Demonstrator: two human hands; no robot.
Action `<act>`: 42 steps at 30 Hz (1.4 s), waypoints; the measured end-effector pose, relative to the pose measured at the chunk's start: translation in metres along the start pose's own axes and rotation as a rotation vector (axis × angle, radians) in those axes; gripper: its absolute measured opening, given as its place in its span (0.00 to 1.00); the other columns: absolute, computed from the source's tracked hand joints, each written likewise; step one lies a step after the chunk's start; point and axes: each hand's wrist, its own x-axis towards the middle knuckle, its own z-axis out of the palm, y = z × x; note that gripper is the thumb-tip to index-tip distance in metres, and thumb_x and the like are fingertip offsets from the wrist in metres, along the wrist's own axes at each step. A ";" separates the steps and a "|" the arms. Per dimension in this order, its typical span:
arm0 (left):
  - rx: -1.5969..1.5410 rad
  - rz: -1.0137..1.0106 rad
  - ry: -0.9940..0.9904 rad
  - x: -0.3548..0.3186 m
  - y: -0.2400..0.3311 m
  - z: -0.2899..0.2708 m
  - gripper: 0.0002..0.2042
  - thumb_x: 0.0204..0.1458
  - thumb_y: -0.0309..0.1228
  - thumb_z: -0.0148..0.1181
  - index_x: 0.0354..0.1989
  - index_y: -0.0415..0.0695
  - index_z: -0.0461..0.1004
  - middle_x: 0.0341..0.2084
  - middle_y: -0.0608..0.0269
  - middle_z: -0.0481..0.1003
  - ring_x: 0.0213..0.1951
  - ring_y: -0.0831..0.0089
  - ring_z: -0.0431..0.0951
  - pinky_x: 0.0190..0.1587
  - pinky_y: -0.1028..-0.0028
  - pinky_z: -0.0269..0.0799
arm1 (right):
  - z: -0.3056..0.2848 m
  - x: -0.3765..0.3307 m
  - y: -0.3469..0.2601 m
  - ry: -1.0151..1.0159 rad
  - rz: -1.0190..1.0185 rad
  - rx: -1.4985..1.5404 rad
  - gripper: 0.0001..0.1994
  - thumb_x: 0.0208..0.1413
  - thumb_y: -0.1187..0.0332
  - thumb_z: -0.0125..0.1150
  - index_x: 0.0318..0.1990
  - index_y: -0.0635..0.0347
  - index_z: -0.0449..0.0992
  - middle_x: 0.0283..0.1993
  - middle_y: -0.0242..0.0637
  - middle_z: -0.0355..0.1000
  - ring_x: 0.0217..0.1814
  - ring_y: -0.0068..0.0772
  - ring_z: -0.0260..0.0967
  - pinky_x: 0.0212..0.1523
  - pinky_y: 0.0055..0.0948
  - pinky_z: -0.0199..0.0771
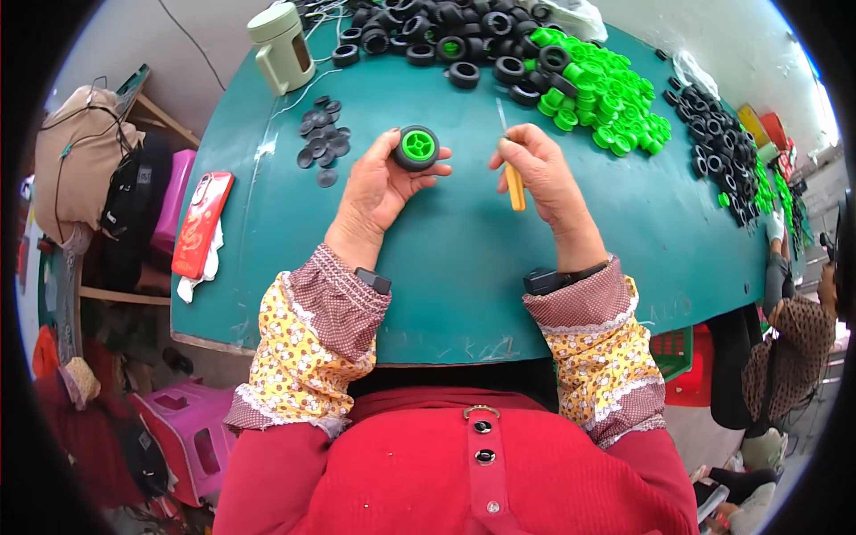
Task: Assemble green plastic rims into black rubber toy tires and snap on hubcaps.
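Observation:
My left hand [382,183] grips a toy wheel [416,147], a black tyre with a green spoked hub fitted inside it. The wheel's hub side faces up, between thumb and fingers. Across a short gap, my right hand [541,174] is closed round a yellow-handled tool [515,189] with a thin metal shaft. That shaft points away from me, and its tip is too fine to make out. The tool and the wheel are apart.
Black tyres [464,74] and green hubs [602,89] are heaped at the far side of the green table [446,285]. Small black discs [325,138] lie left, near a lidded cup [282,49] and a red phone [203,223]. Another person [789,348] sits at right, by more tyres [718,147].

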 end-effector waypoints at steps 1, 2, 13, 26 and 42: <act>-0.004 0.011 -0.002 -0.001 0.002 -0.001 0.15 0.56 0.35 0.36 0.39 0.34 0.64 0.33 0.41 0.71 0.31 0.56 0.76 0.28 0.73 0.75 | 0.011 0.001 -0.004 -0.127 0.054 0.064 0.13 0.49 0.71 0.48 0.43 0.64 0.64 0.23 0.33 0.65 0.19 0.20 0.62 0.20 0.20 0.65; -0.008 0.021 -0.003 -0.003 0.004 -0.003 0.16 0.56 0.36 0.36 0.39 0.35 0.63 0.33 0.41 0.72 0.31 0.56 0.76 0.29 0.73 0.75 | 0.021 0.003 -0.002 -0.138 0.061 0.066 0.13 0.49 0.71 0.48 0.43 0.64 0.64 0.23 0.33 0.65 0.19 0.20 0.62 0.20 0.20 0.65; 0.353 0.097 0.039 -0.004 0.007 -0.004 0.13 0.47 0.28 0.55 0.41 0.36 0.67 0.36 0.52 0.72 0.31 0.70 0.76 0.32 0.79 0.73 | 0.047 0.003 0.018 -0.190 0.080 0.196 0.18 0.57 0.63 0.42 0.52 0.62 0.62 0.17 0.25 0.58 0.14 0.13 0.53 0.14 0.14 0.58; 0.796 0.220 0.087 -0.002 -0.004 -0.001 0.18 0.42 0.26 0.60 0.44 0.37 0.69 0.30 0.63 0.71 0.29 0.77 0.74 0.33 0.82 0.70 | 0.043 -0.002 0.014 -0.277 0.063 -0.057 0.17 0.58 0.64 0.40 0.52 0.63 0.62 0.18 0.30 0.63 0.17 0.18 0.57 0.18 0.20 0.60; 1.172 0.389 0.120 -0.004 -0.005 0.001 0.16 0.39 0.23 0.60 0.40 0.42 0.71 0.24 0.68 0.70 0.27 0.82 0.70 0.30 0.82 0.67 | 0.046 -0.006 0.018 -0.222 -0.233 -0.490 0.14 0.54 0.68 0.44 0.46 0.62 0.65 0.29 0.54 0.69 0.33 0.55 0.67 0.33 0.43 0.65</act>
